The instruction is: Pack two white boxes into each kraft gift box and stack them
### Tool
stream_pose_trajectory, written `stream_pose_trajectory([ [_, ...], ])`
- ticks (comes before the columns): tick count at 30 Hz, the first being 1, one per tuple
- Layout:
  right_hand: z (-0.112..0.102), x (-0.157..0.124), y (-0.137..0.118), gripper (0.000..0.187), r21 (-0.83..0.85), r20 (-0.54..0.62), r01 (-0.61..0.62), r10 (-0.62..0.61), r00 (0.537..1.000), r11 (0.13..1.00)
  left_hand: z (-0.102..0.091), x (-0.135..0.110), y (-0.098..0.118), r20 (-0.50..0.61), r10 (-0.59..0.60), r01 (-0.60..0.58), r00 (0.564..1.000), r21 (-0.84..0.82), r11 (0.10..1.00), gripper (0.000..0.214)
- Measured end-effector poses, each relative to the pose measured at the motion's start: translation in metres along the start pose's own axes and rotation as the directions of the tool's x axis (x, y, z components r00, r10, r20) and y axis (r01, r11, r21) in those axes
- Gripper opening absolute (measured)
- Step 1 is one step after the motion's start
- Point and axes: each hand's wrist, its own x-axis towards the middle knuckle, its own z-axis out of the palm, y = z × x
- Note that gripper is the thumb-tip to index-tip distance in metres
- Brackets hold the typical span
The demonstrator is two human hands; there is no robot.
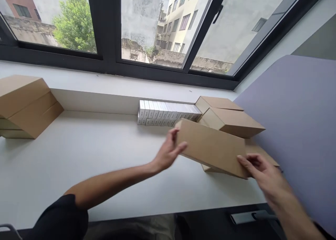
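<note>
A long brown cardboard box (211, 145) is held up between my two hands, tilted with its right end lower. My left hand (169, 150) grips its left end, thumb on the near face and fingers at the far edge. At the right end, my right hand (259, 170) pinches the lower corner between thumb and fingers. Behind the held box lie more brown cardboard boxes (236, 119), partly covered by it. Two stacked rows of small white boxes (168, 112) stand along the back, just beyond my left hand.
More brown cardboard boxes (28, 103) are stacked at the far left of the white table (91, 156). A lilac partition (296, 128) borders the right side. Behind the table runs a white sill (112, 81) under dark-framed windows. A grey-white object (246, 217) sits below the front edge.
</note>
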Motion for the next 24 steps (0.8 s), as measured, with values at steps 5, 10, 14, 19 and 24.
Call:
stream_pose_trajectory([
  [5, 0.145, -0.062, -0.043, 0.057, 0.168, 0.470, -0.100, 0.010, 0.883, 0.981, -0.132, -0.071, 0.006, -0.408, -0.281, 0.327, 0.869, 0.046, 0.944, 0.052],
  [10, 0.225, -0.074, -0.076, 0.050, 0.263, 0.708, -0.313, 0.039, 0.706, 0.913, -0.203, -0.116, 0.039, -0.505, -0.385, 0.529, 0.772, 0.175, 0.831, 0.051],
  [14, 0.244, -0.071, -0.084, 0.046, 0.253, 0.768, -0.372, 0.048, 0.639, 0.893, -0.221, -0.132, 0.057, -0.443, -0.501, 0.608, 0.743, 0.136, 0.782, 0.048],
  [19, 0.242, -0.075, -0.085, 0.042, 0.239, 0.794, -0.433, 0.082, 0.602, 0.869, -0.227, -0.141, 0.062, -0.359, -0.582, 0.612, 0.729, -0.039, 0.790, 0.044],
  [24, 0.234, -0.082, -0.084, 0.036, 0.218, 0.811, -0.537, 0.154, 0.564, 0.815, -0.230, -0.142, 0.068, -0.327, -0.617, 0.600, 0.716, -0.163, 0.783, 0.036],
])
